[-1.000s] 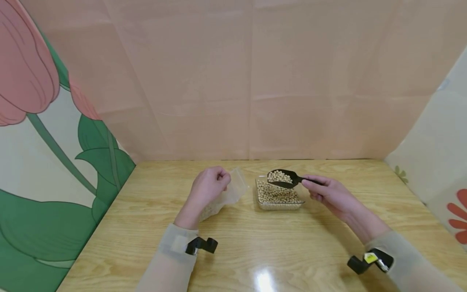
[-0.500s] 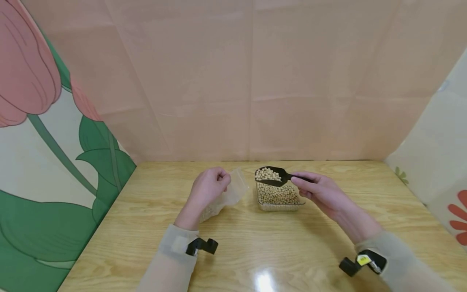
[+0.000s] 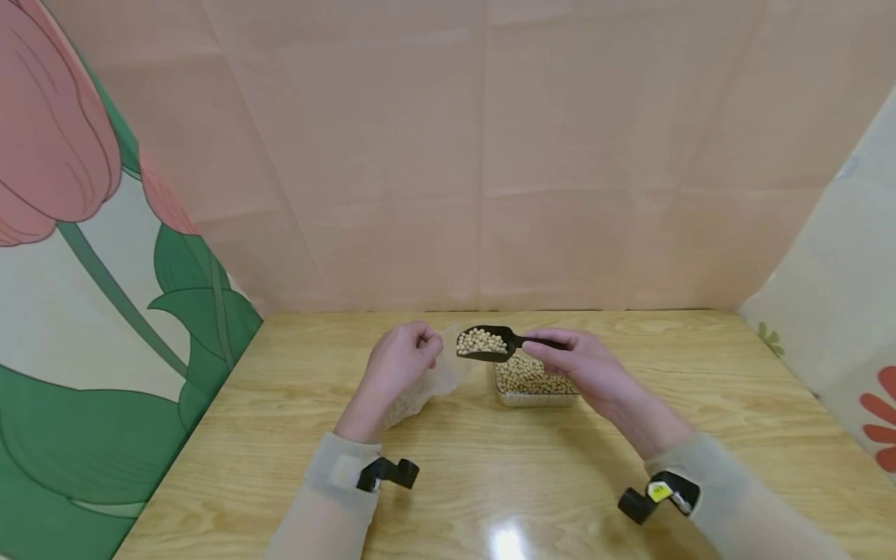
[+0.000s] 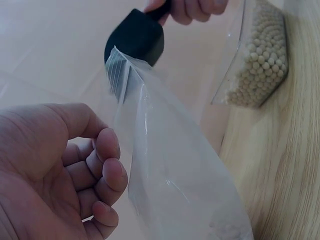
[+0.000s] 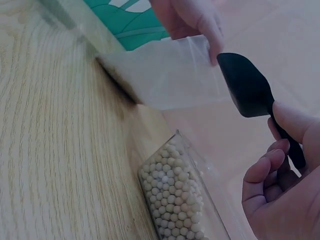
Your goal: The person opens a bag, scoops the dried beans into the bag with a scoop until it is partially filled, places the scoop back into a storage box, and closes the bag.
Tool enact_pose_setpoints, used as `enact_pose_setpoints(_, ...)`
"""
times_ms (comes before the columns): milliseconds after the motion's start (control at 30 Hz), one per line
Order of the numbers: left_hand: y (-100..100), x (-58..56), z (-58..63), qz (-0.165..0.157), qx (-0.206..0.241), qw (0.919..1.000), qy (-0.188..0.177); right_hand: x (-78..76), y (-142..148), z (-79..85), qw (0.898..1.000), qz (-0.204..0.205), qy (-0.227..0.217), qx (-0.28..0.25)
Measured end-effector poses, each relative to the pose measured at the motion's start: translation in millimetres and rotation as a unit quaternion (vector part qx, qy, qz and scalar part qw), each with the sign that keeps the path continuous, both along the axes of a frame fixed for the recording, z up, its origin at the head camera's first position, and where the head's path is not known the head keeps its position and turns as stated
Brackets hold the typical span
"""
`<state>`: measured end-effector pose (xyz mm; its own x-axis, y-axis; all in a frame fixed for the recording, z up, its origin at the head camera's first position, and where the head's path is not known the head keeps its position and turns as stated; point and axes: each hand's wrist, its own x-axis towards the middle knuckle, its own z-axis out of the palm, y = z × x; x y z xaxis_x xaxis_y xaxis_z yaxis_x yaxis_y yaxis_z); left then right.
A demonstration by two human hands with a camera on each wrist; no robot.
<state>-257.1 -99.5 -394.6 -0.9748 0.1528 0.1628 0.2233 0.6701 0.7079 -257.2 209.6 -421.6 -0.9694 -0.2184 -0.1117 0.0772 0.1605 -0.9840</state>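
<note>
My right hand (image 3: pixel 577 364) grips the handle of a black scoop (image 5: pixel 246 87) heaped with pale round beans (image 3: pixel 481 341). In the head view the scoop is level, between the container and the bag, its tip over the bag's mouth edge. My left hand (image 3: pixel 402 356) pinches the top edge of a translucent plastic bag (image 4: pixel 175 165), fingers curled in. Some contents show at the bag's bottom, which rests on the table. Below my right hand stands a clear rectangular container (image 3: pixel 537 400) of the same beans, partly covered by the scoop and hand in the head view.
The wood-grain table (image 3: pixel 448 482) runs back to a plain pinkish backdrop (image 3: pixel 483 155). A flower-printed panel (image 3: pixel 84 373) borders the left side, and a pale panel (image 3: pixel 840 311) with red petals the right. Each forearm carries a black wrist mount.
My right hand has carried the loaded scoop leftward, from above the container to the mouth of the bag. My left hand has kept its hold on the bag in place.
</note>
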Motion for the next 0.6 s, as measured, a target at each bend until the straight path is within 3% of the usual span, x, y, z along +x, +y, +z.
enact_pose_setpoints(400,1,0.2,0.1,-0.006,-0.001,1.0,-0.001,-4.8,-10,0.7,0.997,0.01,0.017,0.074)
enact_pose_setpoints(600,0,1.1,0.5,-0.009,0.002,1.0,-0.003,-6.6,-13,6.3,0.992,0.021,0.046,0.114)
